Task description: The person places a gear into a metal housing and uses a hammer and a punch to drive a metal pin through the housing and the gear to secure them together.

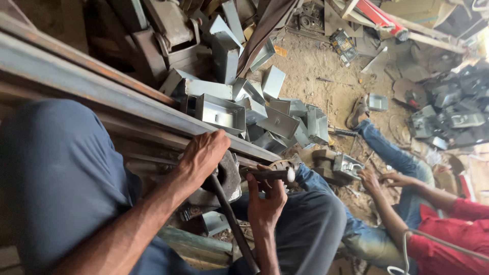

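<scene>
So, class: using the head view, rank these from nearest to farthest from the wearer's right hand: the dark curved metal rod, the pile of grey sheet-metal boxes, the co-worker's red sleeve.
Measured from the right hand:
1. Dark curved metal rod: just to its left, running down beside the wrist.
2. Pile of grey sheet-metal boxes: above it, on the sandy ground.
3. Co-worker's red sleeve: far right, at the frame's edge.

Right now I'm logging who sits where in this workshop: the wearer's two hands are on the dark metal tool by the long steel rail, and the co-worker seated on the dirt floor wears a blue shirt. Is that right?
Not quite: the head view shows the co-worker's shirt is red, not blue. The rest stands: the left hand and right hand are on the dark metal tool by the long steel rail.
</scene>
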